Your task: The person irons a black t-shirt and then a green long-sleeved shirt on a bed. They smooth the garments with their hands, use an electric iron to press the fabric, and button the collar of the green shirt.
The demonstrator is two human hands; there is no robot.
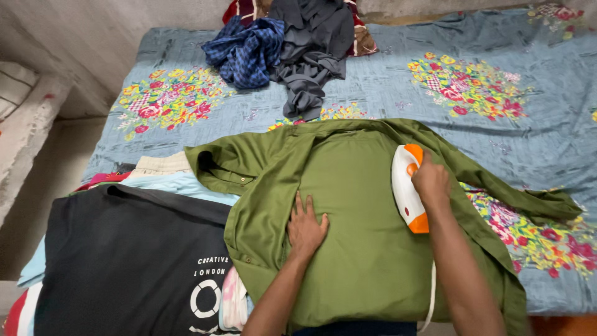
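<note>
An olive green shirt [360,205] lies spread out in front of me on a bed, collar to the left. My left hand [306,228] rests flat on its left side, fingers apart, pressing the cloth down. My right hand [430,183] grips the handle of a white and orange iron [405,190] that sits on the shirt's right side. A white cord [430,298] hangs down from the iron toward the near edge.
A blue floral bedsheet [385,81] covers the bed. A stack of folded clothes with a black printed T-shirt [124,261] on top sits at my left. A loose heap of blue checked and dark grey garments [283,46] lies at the far side. A concrete wall is at left.
</note>
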